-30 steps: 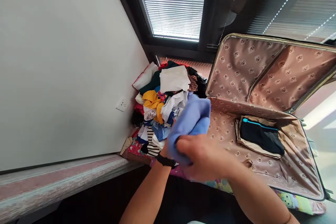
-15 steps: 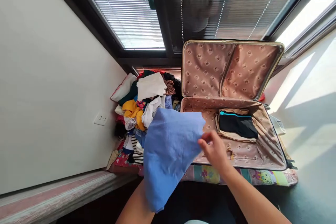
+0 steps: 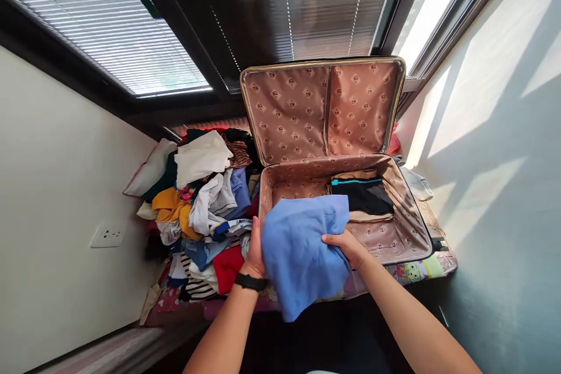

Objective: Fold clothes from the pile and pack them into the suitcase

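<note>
Blue cloth [image 3: 302, 254]: up in the air, partly in front of the open suitcase [image 3: 287, 114].
Left hand [image 3: 255, 252]: against the cloth's left edge, thumb up; fingers hidden, so I can't tell if it pinches.
Right hand [image 3: 350, 248]: pinching the cloth's right side, thumb on top.
Messy clothes [image 3: 205, 201]: piled left of the suitcase.

A dark window frame [image 3: 184, 26] surrounds venetian blinds [image 3: 105, 29]. On the white left wall [image 3: 52, 198] sits a power socket [image 3: 107, 235]; sunlight [image 3: 491, 184] falls in slanting patches across the pale right wall [image 3: 508, 280].
</note>
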Demonstrator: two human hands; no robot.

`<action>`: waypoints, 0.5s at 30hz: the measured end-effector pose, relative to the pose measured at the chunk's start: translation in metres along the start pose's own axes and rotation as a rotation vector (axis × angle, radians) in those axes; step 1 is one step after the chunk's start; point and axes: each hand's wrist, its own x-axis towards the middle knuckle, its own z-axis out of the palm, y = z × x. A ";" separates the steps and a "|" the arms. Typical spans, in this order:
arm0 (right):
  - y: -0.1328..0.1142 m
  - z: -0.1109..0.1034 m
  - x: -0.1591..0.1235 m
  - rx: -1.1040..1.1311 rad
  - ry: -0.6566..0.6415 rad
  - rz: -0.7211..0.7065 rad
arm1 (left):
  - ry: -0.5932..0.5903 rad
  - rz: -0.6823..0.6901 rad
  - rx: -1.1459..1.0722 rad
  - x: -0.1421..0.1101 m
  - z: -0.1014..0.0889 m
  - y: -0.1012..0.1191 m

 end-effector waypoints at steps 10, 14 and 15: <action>-0.024 -0.109 0.030 -0.106 0.238 -0.044 | -0.055 -0.238 -0.051 0.072 0.074 -0.054; -0.071 -0.147 0.047 -0.193 0.314 -0.196 | -0.132 -0.160 -0.067 0.117 0.119 -0.030; -0.084 -0.159 0.053 -0.220 0.329 -0.242 | -0.170 -0.127 -0.076 0.129 0.132 -0.026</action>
